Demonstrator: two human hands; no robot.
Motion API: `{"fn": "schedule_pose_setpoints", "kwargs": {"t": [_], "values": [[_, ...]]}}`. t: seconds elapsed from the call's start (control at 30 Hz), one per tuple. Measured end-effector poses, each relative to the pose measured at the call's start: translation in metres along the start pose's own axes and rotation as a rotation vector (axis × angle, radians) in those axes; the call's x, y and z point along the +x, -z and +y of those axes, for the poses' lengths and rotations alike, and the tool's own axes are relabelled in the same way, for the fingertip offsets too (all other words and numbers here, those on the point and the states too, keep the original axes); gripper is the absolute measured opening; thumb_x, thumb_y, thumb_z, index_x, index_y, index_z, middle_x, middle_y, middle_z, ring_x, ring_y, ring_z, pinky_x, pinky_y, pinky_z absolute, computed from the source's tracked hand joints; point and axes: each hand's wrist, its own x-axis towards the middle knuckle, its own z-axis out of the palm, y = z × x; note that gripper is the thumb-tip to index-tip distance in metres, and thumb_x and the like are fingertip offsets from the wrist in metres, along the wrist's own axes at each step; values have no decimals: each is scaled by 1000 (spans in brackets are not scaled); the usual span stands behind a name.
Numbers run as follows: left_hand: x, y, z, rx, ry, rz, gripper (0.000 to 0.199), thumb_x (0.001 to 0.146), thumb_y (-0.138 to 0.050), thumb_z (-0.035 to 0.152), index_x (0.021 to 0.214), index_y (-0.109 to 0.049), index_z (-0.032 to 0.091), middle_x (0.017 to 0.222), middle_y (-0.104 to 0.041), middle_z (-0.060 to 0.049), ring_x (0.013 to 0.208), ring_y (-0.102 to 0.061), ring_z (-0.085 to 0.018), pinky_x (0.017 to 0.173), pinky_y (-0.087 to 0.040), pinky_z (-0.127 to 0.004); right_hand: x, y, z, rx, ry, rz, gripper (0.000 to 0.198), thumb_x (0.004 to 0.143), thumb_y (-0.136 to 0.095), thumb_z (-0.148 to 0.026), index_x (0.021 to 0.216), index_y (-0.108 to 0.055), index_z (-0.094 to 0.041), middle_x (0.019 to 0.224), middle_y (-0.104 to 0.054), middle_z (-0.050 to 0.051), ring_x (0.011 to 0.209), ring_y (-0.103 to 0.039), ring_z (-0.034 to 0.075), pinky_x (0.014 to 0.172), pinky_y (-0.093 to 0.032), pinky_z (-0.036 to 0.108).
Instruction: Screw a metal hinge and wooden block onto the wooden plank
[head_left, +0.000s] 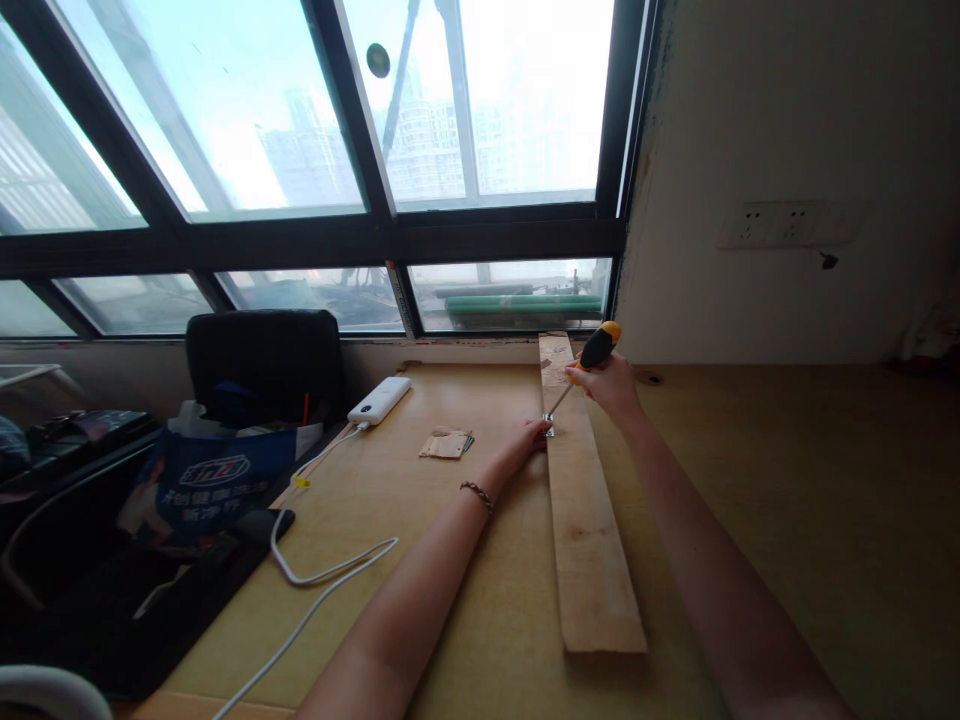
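Note:
A long wooden board [589,530] lies on the table, running away from me toward the window. On its left edge sits a small shiny metal hinge or bracket [549,425]; its exact kind is too small to tell. My left hand [531,437] is closed with its fingertips on this metal piece, pressing it at the board's edge. A screwdriver [598,347] with a black and yellow handle slants down to the left, its tip at the metal piece. Near the lower end of that handle, my right hand [611,385] grips the screwdriver above the board.
Left on the wooden table [750,560] are a torn cardboard piece [446,443] and a white power bank [380,401] with a trailing white cable [330,580]. A black chair [262,360] holding a blue bag [214,485] stands beyond the table's left edge. Window and wall bound the far side.

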Motion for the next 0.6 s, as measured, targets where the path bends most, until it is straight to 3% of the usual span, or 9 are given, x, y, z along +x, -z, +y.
{"fn": "schedule_pose_setpoints", "kwargs": {"t": [0.07, 0.2, 0.3, 0.4, 0.47, 0.6], "values": [[0, 0, 0, 5, -2, -3, 13, 65, -63, 24, 66, -58, 13, 65, -61, -4, 59, -56, -12, 63, -45, -24, -2, 3, -7, 158, -94, -65, 28, 57, -71, -28, 77, -57, -16, 76, -69, 5, 44, -59, 13, 41, -48, 24], [0, -1, 0, 3, -14, -7, 14, 65, -64, 25, 66, -57, 13, 65, -61, -3, 58, -55, -11, 62, -45, -24, -6, 9, -21, 386, -193, -207, 30, 54, -73, -18, 77, -55, -16, 81, -69, 5, 52, -64, 16, 49, -55, 26], [0, 0, -1, -14, -22, -3, 12, 64, -63, 23, 68, -58, 12, 65, -60, -3, 60, -55, -12, 62, -46, -24, -7, 11, -23, 221, -125, -162, 27, 54, -75, -25, 71, -56, -16, 74, -68, 5, 54, -65, 19, 49, -55, 28], [1, 2, -3, -8, -33, -9, 12, 65, -63, 23, 68, -58, 12, 65, -60, -4, 60, -56, -12, 63, -46, -24, -7, 10, -20, -160, 56, 39, 31, 54, -75, -38, 67, -56, -18, 66, -67, 6, 59, -66, 23, 54, -53, 31], [3, 3, -4, -7, -45, -33, 12, 66, -62, 24, 67, -59, 12, 66, -61, -4, 61, -56, -12, 64, -46, -24, -7, 7, -19, -291, 122, 133, 34, 55, -74, -43, 69, -56, -17, 65, -67, 7, 60, -66, 24, 57, -53, 32], [7, 7, -9, -30, -60, -60, 14, 67, -62, 25, 69, -60, 11, 69, -62, -5, 63, -58, -12, 68, -47, -26, -7, 3, -19, -95, -15, 38, 32, 60, -70, -39, 78, -58, -17, 71, -68, 6, 47, -61, 17, 45, -50, 27]]}}
